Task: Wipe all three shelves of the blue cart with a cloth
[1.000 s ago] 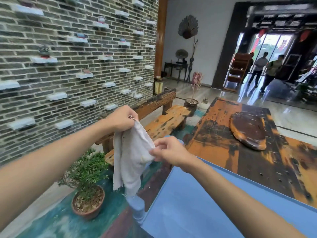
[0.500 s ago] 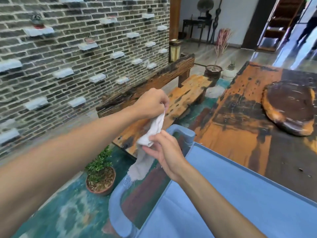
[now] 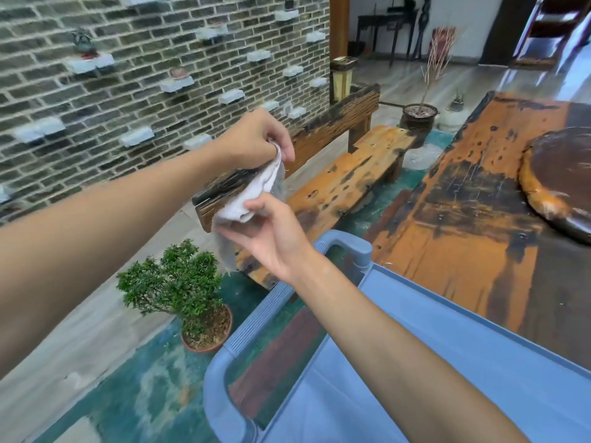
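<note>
A white cloth (image 3: 252,193) hangs in the air between both hands, bunched and partly folded, with a loose end dangling down. My left hand (image 3: 252,139) pinches its upper end. My right hand (image 3: 271,231) grips its lower part between thumb and fingers. Both hands are held above the far left end of the blue cart (image 3: 447,362). The cart's flat top shelf fills the lower right, and its curved push handle (image 3: 256,321) runs along the left end. The lower shelves are hidden beneath the top one.
A potted green shrub (image 3: 179,289) stands on the floor left of the cart handle. A worn wooden bench (image 3: 345,174) lies beyond the hands. A large orange and black wooden table (image 3: 473,219) borders the cart's far side. A brick wall is on the left.
The view has tilted down toward the cart. The cloth, hanging long a second ago, is now gathered up shorter between the two hands, which have come closer together.
</note>
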`<state>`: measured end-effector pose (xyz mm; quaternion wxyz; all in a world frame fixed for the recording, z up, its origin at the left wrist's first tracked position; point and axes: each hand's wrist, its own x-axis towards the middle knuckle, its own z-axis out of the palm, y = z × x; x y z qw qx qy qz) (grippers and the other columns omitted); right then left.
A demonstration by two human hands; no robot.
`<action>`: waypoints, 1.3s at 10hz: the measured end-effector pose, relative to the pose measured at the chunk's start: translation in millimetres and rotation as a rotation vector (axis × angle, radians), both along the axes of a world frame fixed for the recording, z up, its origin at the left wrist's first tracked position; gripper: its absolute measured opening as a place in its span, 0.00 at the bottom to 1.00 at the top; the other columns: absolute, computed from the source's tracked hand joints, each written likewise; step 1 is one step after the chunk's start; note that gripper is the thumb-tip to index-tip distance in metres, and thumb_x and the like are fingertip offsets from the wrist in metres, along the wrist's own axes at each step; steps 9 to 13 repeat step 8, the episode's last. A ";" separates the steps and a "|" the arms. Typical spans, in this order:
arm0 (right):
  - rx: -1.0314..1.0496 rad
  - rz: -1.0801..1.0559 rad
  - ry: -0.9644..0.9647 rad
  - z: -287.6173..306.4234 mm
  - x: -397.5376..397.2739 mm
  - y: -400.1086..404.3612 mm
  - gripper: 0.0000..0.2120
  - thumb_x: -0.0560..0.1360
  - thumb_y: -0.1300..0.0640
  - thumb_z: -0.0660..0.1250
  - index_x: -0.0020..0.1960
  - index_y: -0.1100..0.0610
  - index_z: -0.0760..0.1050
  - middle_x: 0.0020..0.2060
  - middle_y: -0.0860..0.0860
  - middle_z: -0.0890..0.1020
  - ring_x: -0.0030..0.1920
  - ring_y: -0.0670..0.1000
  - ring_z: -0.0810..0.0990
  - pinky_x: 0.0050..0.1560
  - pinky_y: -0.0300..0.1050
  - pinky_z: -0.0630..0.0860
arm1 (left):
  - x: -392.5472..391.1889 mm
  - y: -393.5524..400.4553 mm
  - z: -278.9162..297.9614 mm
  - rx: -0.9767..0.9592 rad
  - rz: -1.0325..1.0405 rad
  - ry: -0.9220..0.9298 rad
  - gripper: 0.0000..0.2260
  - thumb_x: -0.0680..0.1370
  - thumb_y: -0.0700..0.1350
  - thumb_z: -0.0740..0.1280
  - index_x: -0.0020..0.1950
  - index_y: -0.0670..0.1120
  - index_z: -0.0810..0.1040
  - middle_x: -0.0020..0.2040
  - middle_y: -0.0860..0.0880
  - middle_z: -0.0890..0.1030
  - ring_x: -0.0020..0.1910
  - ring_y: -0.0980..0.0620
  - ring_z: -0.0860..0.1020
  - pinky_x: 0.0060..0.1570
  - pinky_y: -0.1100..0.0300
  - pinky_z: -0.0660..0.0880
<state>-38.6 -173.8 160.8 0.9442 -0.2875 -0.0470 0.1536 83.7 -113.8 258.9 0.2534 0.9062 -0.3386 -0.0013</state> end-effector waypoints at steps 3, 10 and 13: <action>0.075 -0.273 0.423 -147.3 -89.5 -30.8 0.26 0.61 0.69 0.57 0.59 0.64 0.75 0.55 0.61 0.79 0.59 0.62 0.75 0.66 0.61 0.71 | -61.0 -61.4 -152.9 0.227 -0.306 0.127 0.19 0.63 0.32 0.60 0.40 0.49 0.86 0.40 0.55 0.86 0.43 0.58 0.79 0.44 0.57 0.77; -0.812 -0.250 0.658 -234.1 -134.5 -58.3 0.05 0.82 0.64 0.60 0.54 0.58 0.74 0.38 0.55 0.78 0.35 0.49 0.76 0.32 0.38 0.74 | -98.5 -47.5 -277.9 0.643 -0.416 -0.281 0.21 0.72 0.39 0.69 0.65 0.50 0.76 0.68 0.48 0.71 0.68 0.47 0.69 0.58 0.51 0.73; -0.812 -0.250 0.658 -234.1 -134.5 -58.3 0.05 0.82 0.64 0.60 0.54 0.58 0.74 0.38 0.55 0.78 0.35 0.49 0.76 0.32 0.38 0.74 | -98.5 -47.5 -277.9 0.643 -0.416 -0.281 0.21 0.72 0.39 0.69 0.65 0.50 0.76 0.68 0.48 0.71 0.68 0.47 0.69 0.58 0.51 0.73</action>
